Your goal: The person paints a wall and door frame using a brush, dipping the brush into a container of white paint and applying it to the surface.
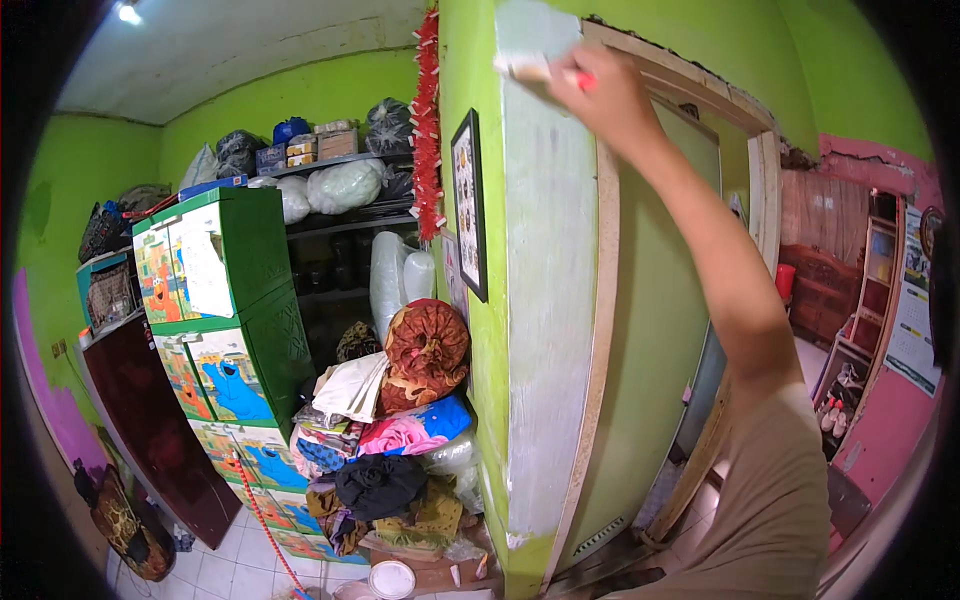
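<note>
At the top centre of the frame, the right hand (600, 95) clenched a paintbrush (535, 68) against the pale wall strip (548, 300). Overloaded bristles could drip onto the clothes pile (385, 470) below.

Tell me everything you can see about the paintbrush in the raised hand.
The paintbrush has pale bristles and a red handle, mostly hidden in the right hand. It is held high, its bristles pressed flat against the pale painted strip of the green wall's end, near the top.
</note>
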Action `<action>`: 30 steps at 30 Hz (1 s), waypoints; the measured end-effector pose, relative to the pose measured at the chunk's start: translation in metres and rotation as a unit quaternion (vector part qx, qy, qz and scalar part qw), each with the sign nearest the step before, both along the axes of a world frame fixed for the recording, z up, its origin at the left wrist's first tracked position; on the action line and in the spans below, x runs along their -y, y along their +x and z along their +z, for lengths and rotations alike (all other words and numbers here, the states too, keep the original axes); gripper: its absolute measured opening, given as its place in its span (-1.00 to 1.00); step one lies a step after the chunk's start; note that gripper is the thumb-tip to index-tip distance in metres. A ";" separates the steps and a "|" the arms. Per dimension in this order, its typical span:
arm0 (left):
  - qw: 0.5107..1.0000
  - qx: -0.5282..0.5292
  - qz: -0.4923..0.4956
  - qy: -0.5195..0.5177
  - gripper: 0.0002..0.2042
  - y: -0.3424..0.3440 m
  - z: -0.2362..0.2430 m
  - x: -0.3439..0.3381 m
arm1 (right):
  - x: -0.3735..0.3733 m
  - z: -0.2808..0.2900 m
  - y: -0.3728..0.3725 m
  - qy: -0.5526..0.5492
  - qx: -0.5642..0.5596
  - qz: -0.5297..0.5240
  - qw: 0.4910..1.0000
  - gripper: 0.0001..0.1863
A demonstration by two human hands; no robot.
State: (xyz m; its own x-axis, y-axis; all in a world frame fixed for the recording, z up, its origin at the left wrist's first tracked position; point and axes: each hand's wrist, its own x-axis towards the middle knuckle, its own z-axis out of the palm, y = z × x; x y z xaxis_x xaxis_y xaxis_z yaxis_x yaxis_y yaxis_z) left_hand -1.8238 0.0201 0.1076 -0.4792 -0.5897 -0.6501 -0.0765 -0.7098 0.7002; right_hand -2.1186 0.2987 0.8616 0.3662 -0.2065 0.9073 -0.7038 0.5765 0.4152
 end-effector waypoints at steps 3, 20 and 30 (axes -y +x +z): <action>0.999 0.011 -0.051 0.001 -0.49 0.006 -0.009 0.006 | -0.031 -0.032 0.005 0.090 0.012 0.016 0.996 -0.84; 0.999 0.004 0.035 0.006 -0.51 0.005 -0.007 0.006 | -0.052 0.057 -0.036 -0.106 0.042 0.061 0.992 -0.73; 1.000 0.007 -0.028 -0.005 -0.52 -0.008 -0.028 0.015 | -0.072 -0.005 -0.007 -0.050 0.129 0.109 0.984 -0.80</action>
State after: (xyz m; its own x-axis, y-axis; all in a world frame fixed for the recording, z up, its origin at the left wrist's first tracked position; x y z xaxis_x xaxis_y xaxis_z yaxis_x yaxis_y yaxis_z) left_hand -1.8313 0.0052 0.0796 -0.5026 -0.5688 -0.6510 -0.1262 -0.6967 0.7062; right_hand -2.1259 0.3711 0.8562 0.1466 -0.0530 0.9878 -0.8902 0.4284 0.1551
